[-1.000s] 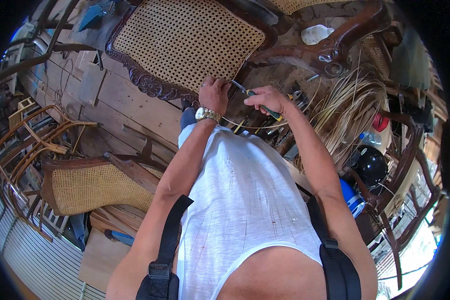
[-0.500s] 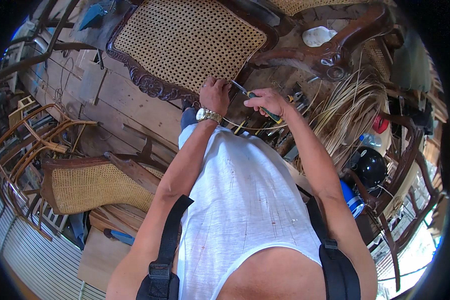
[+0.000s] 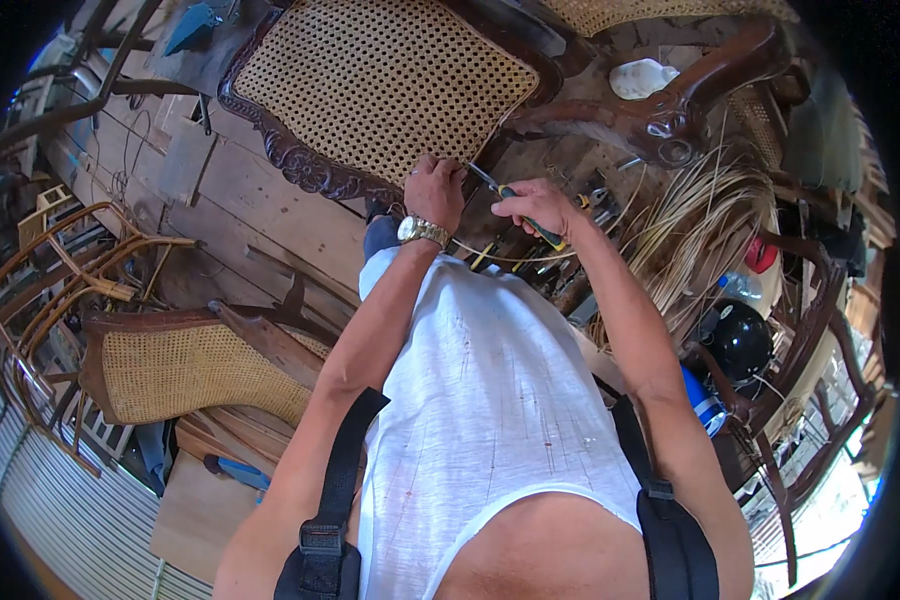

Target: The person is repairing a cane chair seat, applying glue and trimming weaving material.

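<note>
Workshop clutter fills the view: rough wooden planks underfoot, chair frames and loose cane all around.

At the centre, the left hand is curled down against the near edge of a woven cane seat, its fingers pressed to the dark carved wooden frame (whether they pinch a strand there I cannot tell). A metal wristwatch sits on that wrist. Just beside it, the right hand is closed in a fist around a screwdriver with a green and yellow handle; the metal shaft points up and left, its tip meeting the seat's edge right next to the left hand's fingers. A thin pale cane strand curves beneath both hands.

Further out, the seat belongs to a dark carved chair whose scrolled armrest lies to the right of the hands. Beyond that, a loose bundle of cane strips fans out, with a black helmet below it and a red object near by. To the left, well apart, a second cane-panelled chair part lies on its side beside bare bent rattan frames.
</note>
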